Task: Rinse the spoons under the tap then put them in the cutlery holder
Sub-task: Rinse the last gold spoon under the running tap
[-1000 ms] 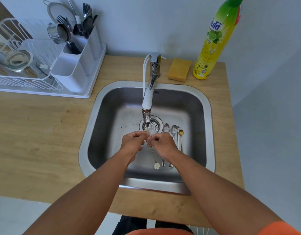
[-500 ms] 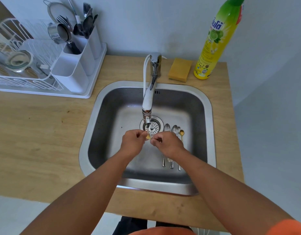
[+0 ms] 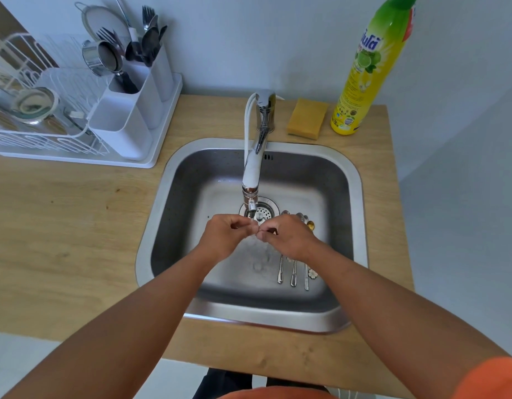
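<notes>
My left hand [image 3: 226, 237] and my right hand [image 3: 289, 240] meet fingertip to fingertip just below the tap nozzle [image 3: 251, 208], over the drain. Together they pinch a small spoon that is mostly hidden; its flower-shaped handle end [image 3: 312, 273] shows below my right wrist. Three more spoons [image 3: 293, 273] lie side by side on the sink floor to the right, partly under my right hand, with one gold bowl [image 3: 310, 225] showing. At the back left, the white cutlery holder [image 3: 133, 110] stands in the dish rack tray, with forks and spoons in its rear compartments.
The steel sink [image 3: 151, 226] is set into a wooden counter [image 3: 61, 226]. A white dish rack [image 3: 33, 125] holds a strainer and a metal cup. Behind the sink sit a yellow sponge [image 3: 306, 118] and a tall dish soap bottle [image 3: 364, 67].
My hands have stayed together under the tap and turned the spoon. Its flower end has swung from below my hands to the right, under my right wrist.
</notes>
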The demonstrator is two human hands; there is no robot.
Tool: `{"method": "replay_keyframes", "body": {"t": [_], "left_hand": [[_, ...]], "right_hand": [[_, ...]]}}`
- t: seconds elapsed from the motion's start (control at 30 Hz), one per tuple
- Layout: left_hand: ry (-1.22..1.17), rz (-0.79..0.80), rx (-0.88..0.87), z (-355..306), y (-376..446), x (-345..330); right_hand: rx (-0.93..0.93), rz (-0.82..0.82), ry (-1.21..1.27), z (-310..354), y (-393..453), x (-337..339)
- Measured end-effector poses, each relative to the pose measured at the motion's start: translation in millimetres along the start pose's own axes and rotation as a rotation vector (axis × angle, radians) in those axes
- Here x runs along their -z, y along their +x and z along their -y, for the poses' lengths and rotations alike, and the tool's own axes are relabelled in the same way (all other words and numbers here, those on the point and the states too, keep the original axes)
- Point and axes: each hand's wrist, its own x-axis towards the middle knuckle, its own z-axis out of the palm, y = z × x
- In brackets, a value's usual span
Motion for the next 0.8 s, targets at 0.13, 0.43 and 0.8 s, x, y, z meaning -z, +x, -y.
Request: {"method": "replay_keyframes", "body": {"t": [0.13, 0.43, 0.8], "left_hand": [[0.065, -0.005, 0.039, -5, 1, 1], [-0.194, 0.111, 0.412, -30, 0, 7], [-0.418, 0.341, 0.545, -4, -11, 22]], "right_hand": [[-0.023, 0.014, 0.172, -2, -1, -6], [-0.032, -0.006, 0.448, 0, -4, -17], [-0.059, -0.035, 0.675, 7, -18, -35]]}}
